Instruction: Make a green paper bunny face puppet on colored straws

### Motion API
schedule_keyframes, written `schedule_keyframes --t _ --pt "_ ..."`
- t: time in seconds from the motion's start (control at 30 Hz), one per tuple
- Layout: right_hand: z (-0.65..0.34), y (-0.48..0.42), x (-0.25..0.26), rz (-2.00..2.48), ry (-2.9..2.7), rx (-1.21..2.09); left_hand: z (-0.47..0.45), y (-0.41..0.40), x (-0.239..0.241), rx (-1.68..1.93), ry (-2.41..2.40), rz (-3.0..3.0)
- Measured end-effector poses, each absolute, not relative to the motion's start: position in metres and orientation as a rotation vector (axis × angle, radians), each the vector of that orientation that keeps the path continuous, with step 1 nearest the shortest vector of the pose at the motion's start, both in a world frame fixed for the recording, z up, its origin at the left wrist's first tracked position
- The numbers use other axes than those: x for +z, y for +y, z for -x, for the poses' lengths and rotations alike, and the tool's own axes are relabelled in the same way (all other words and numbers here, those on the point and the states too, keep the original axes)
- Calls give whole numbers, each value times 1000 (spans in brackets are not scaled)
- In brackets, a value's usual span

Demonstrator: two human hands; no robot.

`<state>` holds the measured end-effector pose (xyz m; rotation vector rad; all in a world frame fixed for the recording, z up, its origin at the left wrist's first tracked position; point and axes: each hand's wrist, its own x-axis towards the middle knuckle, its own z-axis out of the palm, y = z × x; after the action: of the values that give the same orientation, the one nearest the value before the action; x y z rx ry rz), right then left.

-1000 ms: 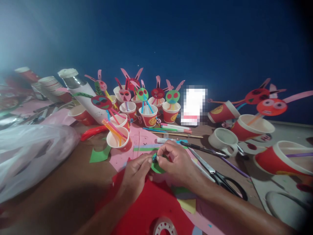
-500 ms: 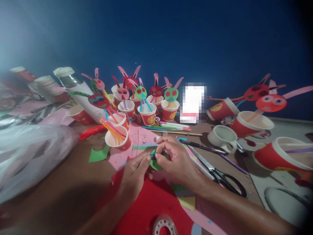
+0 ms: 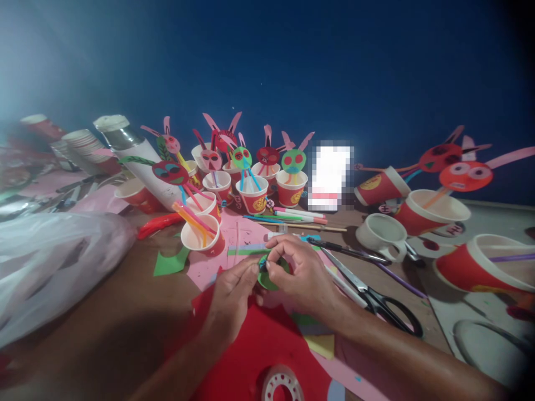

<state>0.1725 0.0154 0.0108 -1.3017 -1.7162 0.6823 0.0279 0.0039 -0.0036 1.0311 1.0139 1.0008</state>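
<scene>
Between my two hands, over the middle of the table, is a green paper disc (image 3: pixel 270 280) with a small dark blue piece on its left part. My left hand (image 3: pixel 234 287) pinches the disc's left edge between thumb and fingers. My right hand (image 3: pixel 298 273) has its thumb and index finger closed at the small blue piece, while its other fingers curl above the disc. Fingers partly cover both the disc and the piece. Beneath the hands lie red paper (image 3: pixel 251 356) and pink paper (image 3: pixel 234 223) with scraps on it.
Black-handled scissors (image 3: pixel 376 301) lie right of my right hand. Behind stand several red paper cups (image 3: pixel 252 195) with paper faces on sticks. A white mug (image 3: pixel 381 234) is at the right, a plastic bag (image 3: pixel 62 267) at the left, a tape roll (image 3: pixel 282 384) in front.
Almost nothing differs. The view has shifted very slightly, and both hands stay on the green disc with the same pinching grip.
</scene>
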Motion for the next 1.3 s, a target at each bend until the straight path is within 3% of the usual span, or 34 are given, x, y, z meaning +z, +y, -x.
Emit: schedule_keyframes --t 0.57,0.93,1.3 --pt "-170 14 5 1290 -1664 712 -27 6 -7 968 1133 -1021" --pt "-176 19 10 1313 -1372 1163 -26 10 -5 1010 1195 -948" --pt "-170 15 -2 1269 -1555 1224 -30 9 -1 1062 1278 -985"
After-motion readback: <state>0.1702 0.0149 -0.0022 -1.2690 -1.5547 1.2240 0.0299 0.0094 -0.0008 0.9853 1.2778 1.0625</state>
